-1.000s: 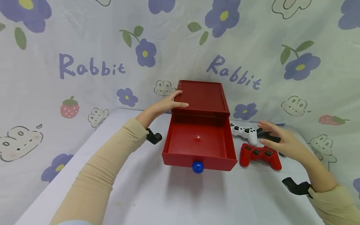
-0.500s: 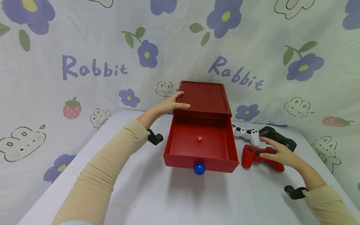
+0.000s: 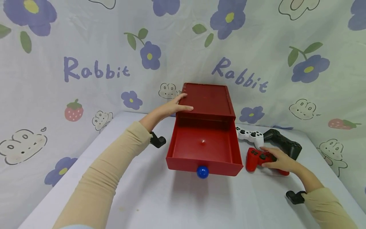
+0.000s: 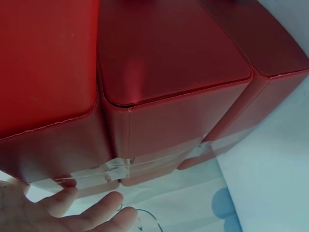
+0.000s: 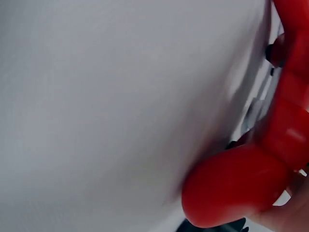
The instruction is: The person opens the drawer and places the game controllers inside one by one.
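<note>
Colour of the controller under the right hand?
The controller is red with dark buttons; head view shows it best.

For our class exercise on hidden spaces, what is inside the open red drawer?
Inside the red drawer, only bare red surface shows; anything farther back, under the red casing, is hidden.

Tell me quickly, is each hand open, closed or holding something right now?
Left hand: open, resting on the red box.
Right hand: holding the red game controller.
</note>
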Demonstrator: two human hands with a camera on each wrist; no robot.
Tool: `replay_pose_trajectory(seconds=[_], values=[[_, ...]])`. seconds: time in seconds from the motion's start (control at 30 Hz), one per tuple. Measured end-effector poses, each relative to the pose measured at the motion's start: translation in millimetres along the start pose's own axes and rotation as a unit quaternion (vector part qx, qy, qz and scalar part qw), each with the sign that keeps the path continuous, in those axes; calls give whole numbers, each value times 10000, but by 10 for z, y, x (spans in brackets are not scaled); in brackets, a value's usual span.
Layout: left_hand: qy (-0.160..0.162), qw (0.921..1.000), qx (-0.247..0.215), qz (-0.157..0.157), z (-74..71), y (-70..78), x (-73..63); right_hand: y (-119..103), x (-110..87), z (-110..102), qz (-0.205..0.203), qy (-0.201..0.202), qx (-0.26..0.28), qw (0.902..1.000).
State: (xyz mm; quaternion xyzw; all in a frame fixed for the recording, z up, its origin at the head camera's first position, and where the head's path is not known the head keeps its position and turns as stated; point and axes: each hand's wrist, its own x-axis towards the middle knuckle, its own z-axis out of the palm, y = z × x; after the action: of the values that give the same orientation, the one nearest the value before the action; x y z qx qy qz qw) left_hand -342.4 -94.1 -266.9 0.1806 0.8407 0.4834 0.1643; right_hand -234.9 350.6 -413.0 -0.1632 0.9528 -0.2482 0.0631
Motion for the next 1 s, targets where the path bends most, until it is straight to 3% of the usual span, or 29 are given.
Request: replay_pose_trajectory(seconds=[0.53,0.8,1.0], values=[[32,9999,104,-35,0,-9,-12,158,78,37,-44,-46,-147,9999],[16,10000,43,0,9,-14,-12,93,127,-55,-39,-291,-537,9981],[14,10000,43,7,4,-15,-11,34,175,-176,4,-192,-708,9973]])
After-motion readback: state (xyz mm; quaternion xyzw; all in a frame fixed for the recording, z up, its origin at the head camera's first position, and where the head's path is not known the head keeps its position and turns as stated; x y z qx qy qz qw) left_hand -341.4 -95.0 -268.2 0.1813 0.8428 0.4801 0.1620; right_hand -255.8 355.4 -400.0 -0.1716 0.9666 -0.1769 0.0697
